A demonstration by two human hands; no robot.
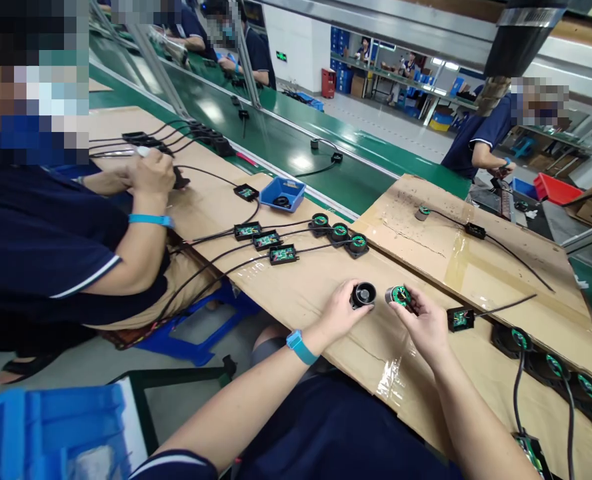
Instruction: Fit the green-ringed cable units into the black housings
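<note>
The left hand (339, 310) pinches a black round cap (363, 294) and the right hand (423, 323) pinches a round part with a green board (400, 295); the two pieces sit side by side, very close but not touching, just above the cardboard-covered table (326, 287). Each piece is in its own hand, open faces turned up toward the camera, and a small black box with a wire (460, 319) lies just right of the right hand. Farther off, three more green round parts (339, 233) sit in a row, then a blue tray (283, 193), and I can read no words anywhere
</note>
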